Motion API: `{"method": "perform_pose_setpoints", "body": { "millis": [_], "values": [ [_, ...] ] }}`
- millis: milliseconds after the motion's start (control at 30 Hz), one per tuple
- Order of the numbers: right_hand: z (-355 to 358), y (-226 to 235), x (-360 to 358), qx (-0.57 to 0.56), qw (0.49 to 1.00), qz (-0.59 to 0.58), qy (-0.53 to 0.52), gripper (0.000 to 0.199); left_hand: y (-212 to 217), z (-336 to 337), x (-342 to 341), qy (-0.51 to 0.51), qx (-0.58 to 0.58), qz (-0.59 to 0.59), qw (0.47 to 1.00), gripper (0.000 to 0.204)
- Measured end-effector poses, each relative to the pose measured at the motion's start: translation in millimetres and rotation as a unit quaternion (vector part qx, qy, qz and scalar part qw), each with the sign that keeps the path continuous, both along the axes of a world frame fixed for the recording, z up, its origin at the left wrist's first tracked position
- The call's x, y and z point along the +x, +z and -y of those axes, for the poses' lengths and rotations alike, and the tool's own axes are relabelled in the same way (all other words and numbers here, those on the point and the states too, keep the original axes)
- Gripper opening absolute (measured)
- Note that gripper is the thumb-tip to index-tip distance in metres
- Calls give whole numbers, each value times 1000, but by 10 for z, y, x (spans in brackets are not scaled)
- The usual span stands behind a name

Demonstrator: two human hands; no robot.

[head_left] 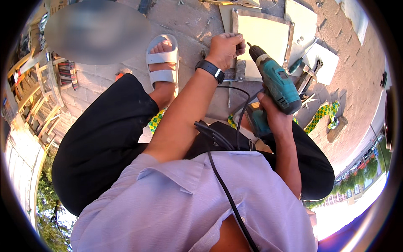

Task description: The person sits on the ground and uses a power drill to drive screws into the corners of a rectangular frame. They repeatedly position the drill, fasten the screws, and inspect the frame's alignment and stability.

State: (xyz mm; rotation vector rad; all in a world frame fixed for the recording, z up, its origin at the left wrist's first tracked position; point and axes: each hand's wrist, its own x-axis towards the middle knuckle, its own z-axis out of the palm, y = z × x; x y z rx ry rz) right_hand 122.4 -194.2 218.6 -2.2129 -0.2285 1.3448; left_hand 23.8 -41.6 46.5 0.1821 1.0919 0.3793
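My right hand [275, 113] grips the handle of a teal cordless drill [275, 80]. Its black chuck and thin bit point up and left, over a cream panel [262, 31] with a dark metal frame. Fingers curled together, my left hand [226, 49] is by the frame's left side, just left of the bit. Whatever those fingers pinch, if anything, is too small to make out. A black watch [210, 70] is on the left wrist. Beneath the left hand, a thin metal rod [229, 94] stands out below the frame's lower left corner.
Right of the panel lie a green-handled screwdriver [295, 66], a white board [322, 61] and a metal tool [310, 75]. A yellow-green patterned cloth [321, 115] rests on the brick paving. Wooden pieces [35, 105] are piled far left. A black cable [224, 185] crosses my shirt.
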Motion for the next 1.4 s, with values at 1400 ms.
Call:
{"method": "perform_pose_setpoints", "body": {
  "millis": [1400],
  "values": [
    [-131, -93, -40, -6, 1000, 9, 17, 32, -234, 193, -6, 175, -313, 198, 912, 10]
  ]
}}
